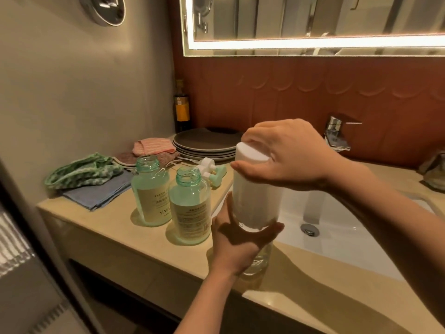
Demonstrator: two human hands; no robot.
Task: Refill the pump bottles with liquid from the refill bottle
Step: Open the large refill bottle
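A person's left hand (237,244) is gripping the lower body of a tall white cylindrical refill bottle (255,189), covering part of its clear base. The right hand (291,155) is curling over the bottle's white cap and hiding its far edge. The bottle is standing upright at the left rim of the white ceramic sink (337,227). Whether its base is touching the beige stone desk (108,232) cannot be told.

Left of the sink, two teal glass pump bottles are standing open-necked on the desk. The rear teal bottle (150,196) is showing a beige label reading "FRESH" and "YAP", with the rest cut off by the front teal bottle (190,208), whose small print is too fine to read. Behind them, white and mint pump heads (212,171) are lying near stacked grey plates (204,145). A dark bottle with a yellow label (181,109), text unreadable, is standing in the corner. Behind the sink, the right hand is partly blocking a chrome tap (337,131).
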